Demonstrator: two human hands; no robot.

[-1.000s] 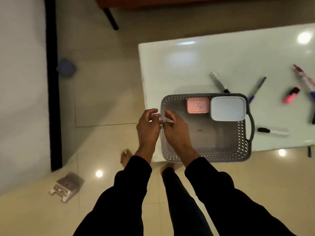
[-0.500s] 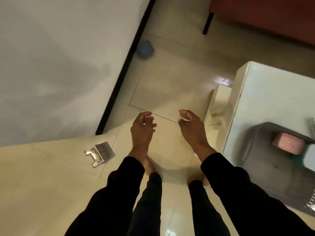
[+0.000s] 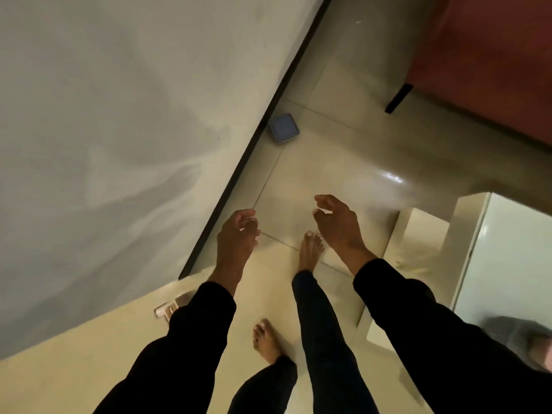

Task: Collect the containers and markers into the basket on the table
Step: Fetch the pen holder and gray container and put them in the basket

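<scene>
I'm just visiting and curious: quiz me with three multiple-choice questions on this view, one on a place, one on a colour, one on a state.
1. Where does the small square lidded container lie?
A. on the floor by the wall's dark skirting
B. in the basket
C. in a hand

2. What colour is it?
A. red
B. blue-grey
C. yellow

3. What are the left hand and right hand holding?
A. a marker each
B. one container together
C. nothing

Answers: 1 A, it sits on tiles beside the skirting. 2 B, its lid looks blue-grey. 3 C, loosely curled fingers hold nothing.
</scene>
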